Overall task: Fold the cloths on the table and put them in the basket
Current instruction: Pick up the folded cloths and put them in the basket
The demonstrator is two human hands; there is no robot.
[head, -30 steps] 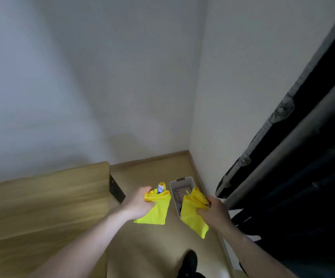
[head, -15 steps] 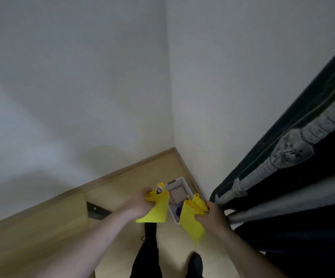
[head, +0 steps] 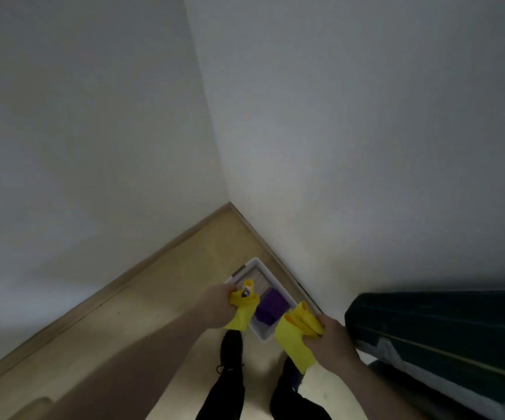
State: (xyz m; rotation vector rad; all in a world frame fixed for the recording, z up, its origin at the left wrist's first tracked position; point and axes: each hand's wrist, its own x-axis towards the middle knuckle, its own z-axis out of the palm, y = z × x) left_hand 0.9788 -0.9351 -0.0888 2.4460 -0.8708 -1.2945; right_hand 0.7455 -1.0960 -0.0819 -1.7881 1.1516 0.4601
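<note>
Each of my hands grips a yellow cloth above the floor. My left hand [head: 219, 304] holds one yellow cloth [head: 242, 312] bunched at its top, with a small white label showing. My right hand [head: 331, 336] grips the other yellow cloth [head: 295, 338], which hangs down to the lower left. Between and behind them a white basket [head: 261, 333] stands on the floor in the room's corner. A folded purple cloth [head: 270, 306] lies inside it.
Two white walls meet at a corner [head: 230, 203] just behind the basket, with a wooden skirting [head: 142, 268] along the left wall. A dark curtain or bedding [head: 439, 334] fills the right side. My dark-trousered legs and black shoe [head: 231, 350] stand on the pale floor.
The view has swung right and tilted, so the wooden table has left the picture. The basket now lies closer between my hands, and the purple cloth in it shows.
</note>
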